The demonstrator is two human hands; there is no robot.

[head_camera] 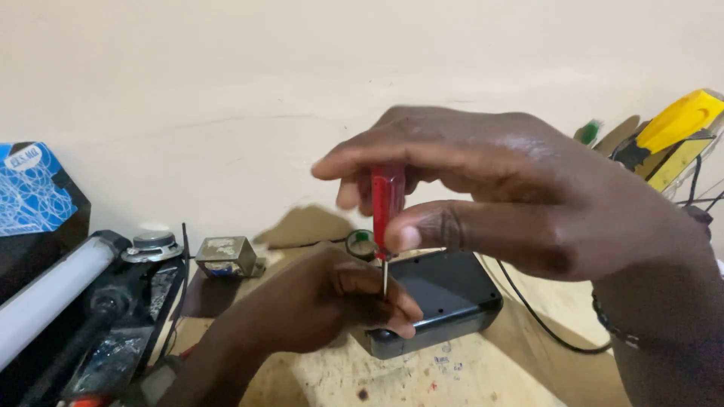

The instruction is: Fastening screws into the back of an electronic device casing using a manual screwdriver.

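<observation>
We see the desk (pixel 483 377), then the dark plastic case (pixel 445 298) near its middle. Our right hand (pixel 513 196) grips the red-handled screwdriver (pixel 388 207) upright; our left hand (pixel 332 301) pinches its tip at the case's left corner. We judge a screw is being worked; keep it vertical. Room lies right; clutter crowds the left edge

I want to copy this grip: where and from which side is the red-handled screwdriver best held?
By its red handle, from the right side and above, as the right hand does: the screwdriver stands upright, tip down on the dark box, so fingers and thumb wrap the handle's sides. The thin shaft is only steadied low down by the left hand.
</observation>
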